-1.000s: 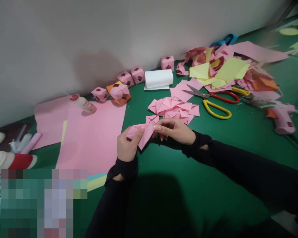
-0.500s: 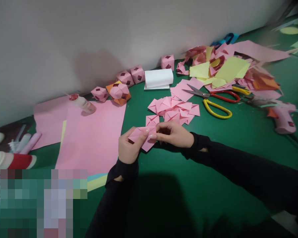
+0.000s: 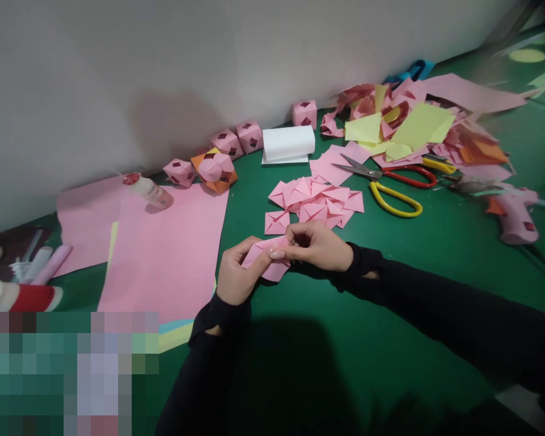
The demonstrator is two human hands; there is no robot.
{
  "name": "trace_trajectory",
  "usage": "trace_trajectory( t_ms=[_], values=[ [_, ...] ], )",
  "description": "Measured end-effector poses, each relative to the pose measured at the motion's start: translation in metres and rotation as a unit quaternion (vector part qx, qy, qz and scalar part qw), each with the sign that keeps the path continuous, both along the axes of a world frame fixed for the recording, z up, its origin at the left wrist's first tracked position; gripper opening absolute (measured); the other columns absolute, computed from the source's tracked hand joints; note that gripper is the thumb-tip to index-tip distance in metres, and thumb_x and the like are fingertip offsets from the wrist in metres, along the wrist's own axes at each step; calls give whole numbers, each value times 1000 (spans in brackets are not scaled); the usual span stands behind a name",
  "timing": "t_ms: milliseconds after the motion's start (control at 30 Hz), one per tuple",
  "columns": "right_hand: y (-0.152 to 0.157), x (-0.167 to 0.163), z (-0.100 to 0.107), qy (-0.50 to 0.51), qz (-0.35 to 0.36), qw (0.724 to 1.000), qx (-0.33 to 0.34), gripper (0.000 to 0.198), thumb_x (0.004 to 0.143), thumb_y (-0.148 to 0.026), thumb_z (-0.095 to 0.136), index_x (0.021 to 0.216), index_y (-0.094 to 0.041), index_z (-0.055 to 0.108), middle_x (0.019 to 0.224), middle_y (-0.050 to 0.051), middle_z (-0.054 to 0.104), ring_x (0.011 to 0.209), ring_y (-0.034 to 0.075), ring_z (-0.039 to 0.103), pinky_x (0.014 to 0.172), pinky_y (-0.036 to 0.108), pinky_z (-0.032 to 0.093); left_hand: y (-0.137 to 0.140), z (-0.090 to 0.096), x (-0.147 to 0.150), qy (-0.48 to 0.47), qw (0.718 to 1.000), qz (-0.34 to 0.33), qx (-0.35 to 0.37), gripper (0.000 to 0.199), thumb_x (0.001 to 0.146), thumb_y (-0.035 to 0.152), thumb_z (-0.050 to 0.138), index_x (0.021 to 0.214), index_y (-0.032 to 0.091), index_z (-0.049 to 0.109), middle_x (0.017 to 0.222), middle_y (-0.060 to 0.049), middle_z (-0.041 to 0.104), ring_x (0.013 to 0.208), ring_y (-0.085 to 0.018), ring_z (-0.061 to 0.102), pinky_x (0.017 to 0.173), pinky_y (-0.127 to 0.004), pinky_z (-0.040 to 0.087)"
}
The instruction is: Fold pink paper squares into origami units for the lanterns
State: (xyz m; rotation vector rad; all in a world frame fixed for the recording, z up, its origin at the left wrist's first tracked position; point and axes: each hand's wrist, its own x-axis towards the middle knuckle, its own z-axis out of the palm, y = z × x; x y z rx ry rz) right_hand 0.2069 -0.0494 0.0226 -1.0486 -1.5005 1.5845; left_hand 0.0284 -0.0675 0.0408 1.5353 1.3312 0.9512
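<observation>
Between my two hands is a small piece of folded pink paper [image 3: 276,270], held just above the green table. My left hand [image 3: 241,271] grips its left side, thumb on top and fingers behind. The thumb and fingers of my right hand [image 3: 318,245] pinch its right edge; some fingertips are hidden behind the paper. Right behind my hands lies a pile of folded pink paper pieces [image 3: 323,200], with a single folded square [image 3: 277,223] at its near left corner.
Scissors [image 3: 376,175] with red and yellow handles lie beside the pile. A pink glue gun [image 3: 518,215] is at right, below paper scraps [image 3: 418,130]. Large pink sheets [image 3: 163,260] and a small bottle [image 3: 148,191] are at left. Folded paper cubes [image 3: 249,136] line the wall.
The held paper has turned a little, and its lower corner has swung to the right. My left hand has shifted slightly; my right hand keeps its pinch in nearly the same spot.
</observation>
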Motion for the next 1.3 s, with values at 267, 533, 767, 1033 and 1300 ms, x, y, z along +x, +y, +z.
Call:
trace_trajectory(
  t_ms=[267, 533, 767, 1033, 1300],
  values=[
    [2, 3, 4, 34, 33, 999, -13, 35, 76, -47, 74, 70, -16, 59, 61, -3, 58, 51, 7, 50, 48, 21, 38, 1, -5, -2, 12, 998, 61, 14, 26, 76, 41, 69, 67, 17, 67, 55, 3, 49, 51, -10, 40, 48, -23, 32],
    [3, 4, 6, 35, 20, 999, -36, 31, 74, -41, 76, 71, -16, 59, 63, -2, 59, 50, 7, 52, 45, 19, 40, 2, -5, -1, -28, 996, 81, 13, 26, 76, 43, 70, 69, 18, 71, 58, 2, 54, 53, -11, 44, 48, -23, 36],
    [3, 4, 5, 49, 26, 998, -41, 29, 74, -37, 77, 70, -15, 58, 63, -3, 60, 49, 6, 52, 45, 19, 39, 2, -4, 0, -33, 995, 93, 18, 22, 76, 39, 70, 68, 18, 72, 61, 1, 57, 57, -12, 46, 51, -24, 39],
    [2, 4, 4, 50, 23, 998, -29, 28, 74, -37, 76, 70, -15, 58, 64, -2, 62, 50, 6, 51, 46, 19, 38, 1, -2, 0, -36, 996, 85, 17, 20, 76, 38, 70, 68, 19, 71, 58, 2, 55, 54, -11, 44, 50, -24, 37],
    [3, 6, 6, 50, 32, 998, -25, 30, 74, -38, 77, 69, -14, 59, 62, -2, 60, 49, 6, 50, 46, 19, 38, 1, -2, -1, -10, 999, 37, -4, 24, 75, 38, 72, 67, 15, 65, 57, 4, 48, 54, -9, 39, 49, -21, 32]
  ],
)
